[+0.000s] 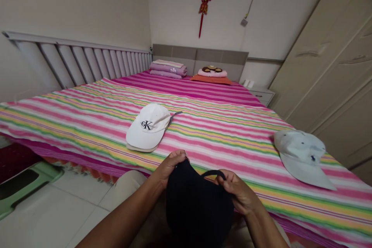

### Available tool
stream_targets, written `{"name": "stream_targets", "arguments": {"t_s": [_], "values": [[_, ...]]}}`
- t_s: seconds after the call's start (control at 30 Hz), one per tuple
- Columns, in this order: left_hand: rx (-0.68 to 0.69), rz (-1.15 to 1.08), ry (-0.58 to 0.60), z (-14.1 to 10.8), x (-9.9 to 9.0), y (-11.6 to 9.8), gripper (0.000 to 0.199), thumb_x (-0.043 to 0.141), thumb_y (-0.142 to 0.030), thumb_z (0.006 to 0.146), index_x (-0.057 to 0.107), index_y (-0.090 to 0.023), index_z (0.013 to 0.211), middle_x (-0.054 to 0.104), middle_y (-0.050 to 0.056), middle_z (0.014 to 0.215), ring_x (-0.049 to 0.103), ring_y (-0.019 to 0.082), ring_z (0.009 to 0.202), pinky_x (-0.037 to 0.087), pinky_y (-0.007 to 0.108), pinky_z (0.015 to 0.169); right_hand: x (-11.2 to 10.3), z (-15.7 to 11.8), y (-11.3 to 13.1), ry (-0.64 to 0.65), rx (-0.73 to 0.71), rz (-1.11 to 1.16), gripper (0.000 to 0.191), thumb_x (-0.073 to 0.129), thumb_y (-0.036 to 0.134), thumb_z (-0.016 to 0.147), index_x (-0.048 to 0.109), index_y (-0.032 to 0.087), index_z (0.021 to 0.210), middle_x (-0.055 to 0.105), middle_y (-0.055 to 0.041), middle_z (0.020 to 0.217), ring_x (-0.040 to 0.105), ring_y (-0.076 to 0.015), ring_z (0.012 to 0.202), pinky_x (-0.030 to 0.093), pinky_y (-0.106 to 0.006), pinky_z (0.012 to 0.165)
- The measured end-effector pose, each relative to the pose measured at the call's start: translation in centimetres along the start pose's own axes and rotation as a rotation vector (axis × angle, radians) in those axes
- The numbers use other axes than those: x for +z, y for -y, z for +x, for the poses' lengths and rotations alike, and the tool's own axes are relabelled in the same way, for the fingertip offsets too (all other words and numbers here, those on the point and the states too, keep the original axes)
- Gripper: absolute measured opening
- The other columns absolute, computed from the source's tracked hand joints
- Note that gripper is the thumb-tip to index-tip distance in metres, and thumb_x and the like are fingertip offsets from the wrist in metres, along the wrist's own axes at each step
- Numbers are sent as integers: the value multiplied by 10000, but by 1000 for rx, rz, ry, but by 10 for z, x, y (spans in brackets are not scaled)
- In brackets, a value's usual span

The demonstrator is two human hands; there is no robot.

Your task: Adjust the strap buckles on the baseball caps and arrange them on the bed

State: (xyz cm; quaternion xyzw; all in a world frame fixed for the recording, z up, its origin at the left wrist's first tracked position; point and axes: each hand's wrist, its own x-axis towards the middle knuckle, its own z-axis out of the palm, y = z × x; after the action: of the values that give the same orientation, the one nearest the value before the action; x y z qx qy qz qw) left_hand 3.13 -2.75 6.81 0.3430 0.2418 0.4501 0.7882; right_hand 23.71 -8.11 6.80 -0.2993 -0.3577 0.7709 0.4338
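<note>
A black cap (199, 205) hangs between my two hands, low at the front edge of the bed. My left hand (171, 166) pinches its upper left edge. The fingers of my right hand (237, 190) are closed on the cap's right side, by the curved back strap. Ahead and to the left, a white cap (151, 126) with black "CK"-style letters lies on the bed, its grey strap sticking out to the right. On the right side lies another white cap (302, 155) with a small dark logo, brim toward me.
A striped sheet (215, 124) covers the bed. Folded purple bedding (168, 70) and a pink folded item (212, 73) on an orange one sit by the headboard (221, 56). A metal rail (87, 56) runs along the left. A green stool (31, 182) stands at lower left, a wardrobe (328, 66) at right.
</note>
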Motion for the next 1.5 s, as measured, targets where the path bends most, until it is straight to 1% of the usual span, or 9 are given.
{"name": "stream_targets", "arguments": {"t_s": [0.13, 0.37, 0.53, 0.73, 0.87, 1.07, 1.3, 1.4, 1.5], "values": [[-35, 13, -39, 5, -3, 0, 221, 691, -200, 609, 489, -123, 563, 402, -61, 481, 337, 25, 415, 262, 154, 435, -2, 1, -1, -59, -117, 131, 301, 775, 301, 540, 514, 160, 592, 513, 38, 503, 436, -62, 436, 338, -161, 430], [-96, -17, -67, 8, -8, -2, 238, 702, -206, 616, 483, -125, 567, 368, -77, 469, 319, 17, 399, 254, 147, 428, -4, 4, 6, -44, -96, 48, 309, 780, 218, 525, 558, 176, 736, 579, 28, 577, 500, -78, 455, 371, -164, 434], [-168, -49, -34, 8, -12, -4, 161, 694, -208, 632, 568, -108, 617, 478, -46, 495, 430, 37, 420, 316, 154, 451, -3, 7, 5, -186, -162, 125, 247, 755, 167, 566, 566, 177, 724, 574, 48, 537, 498, -63, 429, 381, -149, 431], [-327, -212, 70, 4, -26, 2, 208, 627, -284, 698, 650, -97, 786, 659, 53, 679, 609, 138, 639, 445, 243, 673, -5, 5, 7, -233, -188, 203, 299, 780, 154, 513, 577, 194, 729, 605, 51, 534, 531, -70, 422, 412, -148, 430], [-212, -164, 174, -5, -48, 21, 241, 638, -269, 686, 650, -81, 837, 659, 59, 721, 604, 123, 669, 429, 211, 671, -6, 4, 8, -266, -202, 282, 310, 789, 136, 499, 601, 203, 737, 605, 58, 509, 547, -65, 420, 437, -135, 436], [-331, -73, 183, -26, -76, 74, 332, 697, -175, 563, 658, -84, 880, 678, 89, 835, 619, 158, 757, 440, 243, 686, -10, 7, 9, -393, -168, 463, 300, 779, 112, 517, 646, 232, 757, 669, 55, 563, 620, -113, 488, 515, -200, 503], [-319, -145, 263, -35, -64, 121, 525, 727, -82, 425, 651, -125, 943, 676, 70, 866, 613, 207, 834, 434, 273, 741, -11, 17, 17, -464, -76, 646, 157, 712, 101, 601, 686, 209, 713, 696, 16, 586, 641, -151, 496, 545, -259, 532], [-350, -68, 243, -37, -59, 128, 594, 749, -51, 398, 644, -143, 974, 675, 62, 886, 609, 202, 835, 442, 262, 709, -15, 17, 21, -465, -52, 663, 71, 676, 140, 652, 687, 201, 685, 692, 0, 566, 644, -157, 505, 545, -272, 557], [-273, -76, 194, -35, -55, 120, 474, 750, -105, 470, 652, -135, 933, 677, 49, 794, 618, 151, 697, 445, 226, 626, -22, 12, 30, -524, -70, 680, 111, 585, 187, 745, 686, 208, 704, 687, -5, 560, 645, -151, 521, 544, -274, 591]]}}
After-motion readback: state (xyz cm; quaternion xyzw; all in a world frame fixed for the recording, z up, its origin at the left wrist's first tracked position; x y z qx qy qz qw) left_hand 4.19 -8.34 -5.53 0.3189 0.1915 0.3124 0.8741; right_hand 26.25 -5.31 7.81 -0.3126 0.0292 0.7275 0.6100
